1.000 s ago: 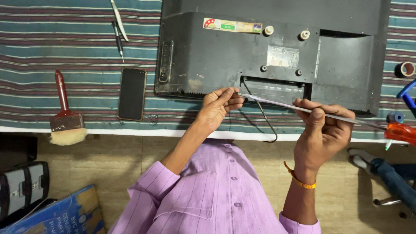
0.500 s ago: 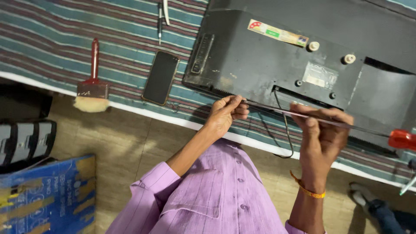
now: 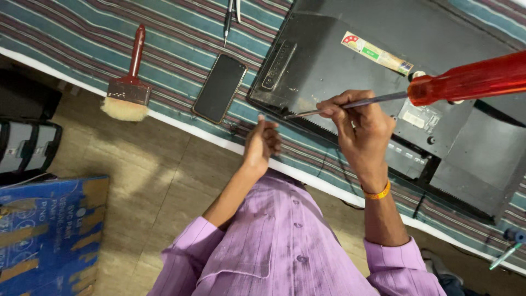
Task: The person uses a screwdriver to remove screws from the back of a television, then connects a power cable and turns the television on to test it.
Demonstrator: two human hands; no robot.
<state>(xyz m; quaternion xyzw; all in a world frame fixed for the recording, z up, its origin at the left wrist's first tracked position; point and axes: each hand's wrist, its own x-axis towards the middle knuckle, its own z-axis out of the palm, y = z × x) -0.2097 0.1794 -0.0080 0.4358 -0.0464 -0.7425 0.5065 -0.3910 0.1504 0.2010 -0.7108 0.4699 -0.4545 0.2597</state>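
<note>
Up close, the screwdriver (image 3: 405,93) runs slantwise over the black monitor back (image 3: 350,60), its tip near that panel's lower edge and its red handle toward the picture's right edge. The right hand (image 3: 359,129) clenches round the metal shaft. The left hand (image 3: 262,143), fingers loosely curled and holding nothing, rests at the striped table's (image 3: 181,49) front edge. A phone (image 3: 220,87) and a brush (image 3: 129,82) lie leftward.

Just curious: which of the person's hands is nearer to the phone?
Left. The left hand is just beside the phone; the right hand, gripping a screwdriver, is farther away.
</note>
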